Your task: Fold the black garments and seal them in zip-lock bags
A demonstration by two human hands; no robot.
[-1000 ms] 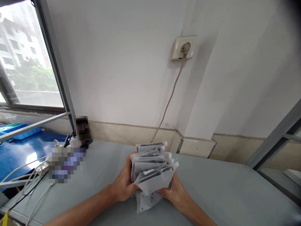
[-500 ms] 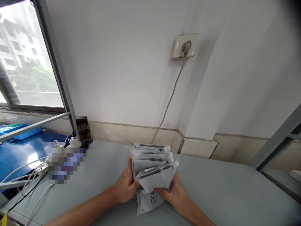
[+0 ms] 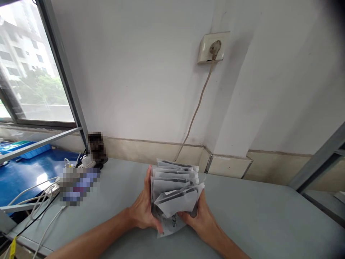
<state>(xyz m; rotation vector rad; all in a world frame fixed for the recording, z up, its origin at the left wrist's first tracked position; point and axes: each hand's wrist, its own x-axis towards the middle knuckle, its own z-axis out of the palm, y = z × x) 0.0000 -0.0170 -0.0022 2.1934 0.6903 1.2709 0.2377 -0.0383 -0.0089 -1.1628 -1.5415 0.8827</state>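
Observation:
Between my two hands is a stack of frosted, translucent zip bags (image 3: 175, 183) with dark contents I cannot make out. The bags stand on edge, one behind another, over the grey table. My left hand (image 3: 144, 207) grips the stack's left side, its thumb lying over the low front bag. My right hand (image 3: 198, 216) is closed round the right edge, thumb at the front. The nearest bag (image 3: 179, 203) tilts forward, and below it a bag printed with dark letters (image 3: 172, 225) sticks out at the bottom.
The grey tabletop (image 3: 258, 216) spreads around my hands. At the left lie white cables (image 3: 45, 201), a power strip (image 3: 55, 189) and a blurred-out object (image 3: 81, 183). Beyond them is a blue surface (image 3: 29, 176). A wall socket (image 3: 214, 46) holds a plug with a hanging cord (image 3: 198, 104).
My left hand has shifted its grip: its thumb has come down and out over the front bag, and its fingers reach higher along the stack's left side. The right hand keeps its hold.

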